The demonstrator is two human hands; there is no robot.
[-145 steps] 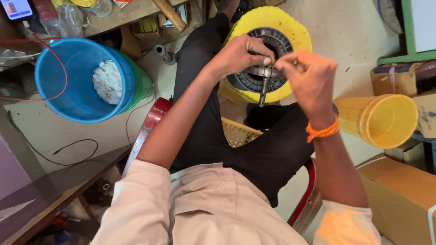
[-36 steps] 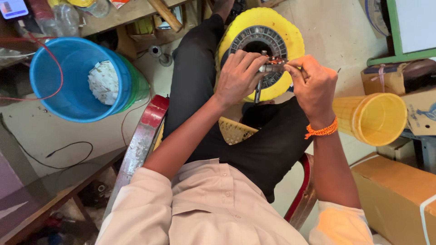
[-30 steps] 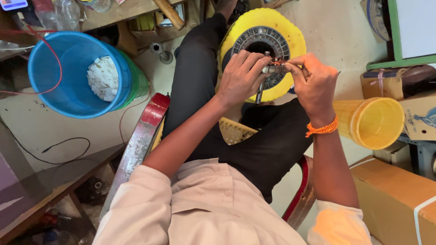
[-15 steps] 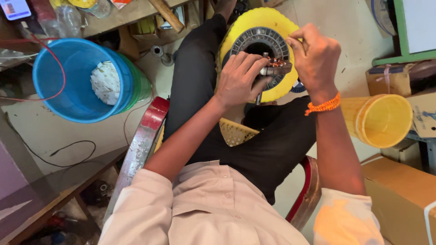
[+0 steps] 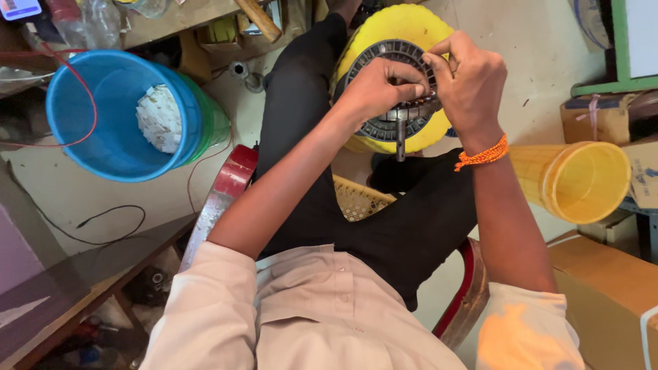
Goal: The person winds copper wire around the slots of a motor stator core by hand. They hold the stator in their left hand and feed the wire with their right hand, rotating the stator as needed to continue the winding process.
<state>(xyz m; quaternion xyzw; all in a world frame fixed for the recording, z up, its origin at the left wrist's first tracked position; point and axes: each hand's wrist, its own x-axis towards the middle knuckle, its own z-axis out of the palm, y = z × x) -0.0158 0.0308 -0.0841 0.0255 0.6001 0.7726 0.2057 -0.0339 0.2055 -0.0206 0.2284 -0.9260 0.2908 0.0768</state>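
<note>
Both hands on the round slotted core (image 5: 394, 89), dark grey, ring of teeth around the rim, held over the lap in front of a yellow disc-shaped base (image 5: 401, 31) that stands behind it between the knees. A short dark shaft (image 5: 400, 140) hangs down from the core's lower edge.

Progress, as a judgement only: work is mid-way. The upper left arc of the core shows bare teeth, while the patch under the fingers is hidden, so I can't tell how much there is filled. No loose wire or finished coil visible from here.

Left hand (image 5: 380, 85): fingers curled and pressed together over the core's face, thumb tucked toward the middle, gripping it steady. Closed on the core, not spread.

Right hand (image 5: 469, 79): fingers bunched, tips pinching at a small spot on the core's right edge (whatever sits between the tips is too small to make out). An orange thread band (image 5: 483, 154) is on that wrist.

Around: blue bucket (image 5: 116, 113) with pale scraps inside, left of the legs on the floor; yellow plastic cone (image 5: 579, 179) lying on its side to the right; cardboard box (image 5: 610, 294) below it. The person sits on a red-framed chair (image 5: 229, 185).
</note>
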